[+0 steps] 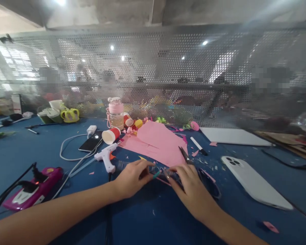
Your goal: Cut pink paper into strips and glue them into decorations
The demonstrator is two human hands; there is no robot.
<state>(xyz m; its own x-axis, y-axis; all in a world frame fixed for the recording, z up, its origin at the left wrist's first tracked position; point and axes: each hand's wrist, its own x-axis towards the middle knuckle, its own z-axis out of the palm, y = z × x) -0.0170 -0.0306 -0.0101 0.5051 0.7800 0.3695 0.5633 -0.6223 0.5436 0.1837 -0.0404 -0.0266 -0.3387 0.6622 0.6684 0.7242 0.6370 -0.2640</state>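
My left hand (132, 177) reaches in with thumb and finger pinched on a small teal piece (156, 175). Opposite it, my right hand (190, 185) has its thumb and fingertips drawn together; whatever they hold is too small and blurred to name. The fingertips of both hands nearly meet above the blue table, just in front of a large sheet of pink paper (160, 141). Scissors (184, 154) lie behind my right hand, their dark blades on the paper and their handle (210, 185) partly covered by the hand. A white glue gun (107, 157) lies to the left.
A red paper cup (111, 135) and a pink bottle (116, 114) stand behind the glue gun. A black phone (91, 141), white cable and magenta power strip (34, 190) lie left. On the right are a white phone (255, 182), a marker (199, 146) and paper scraps.
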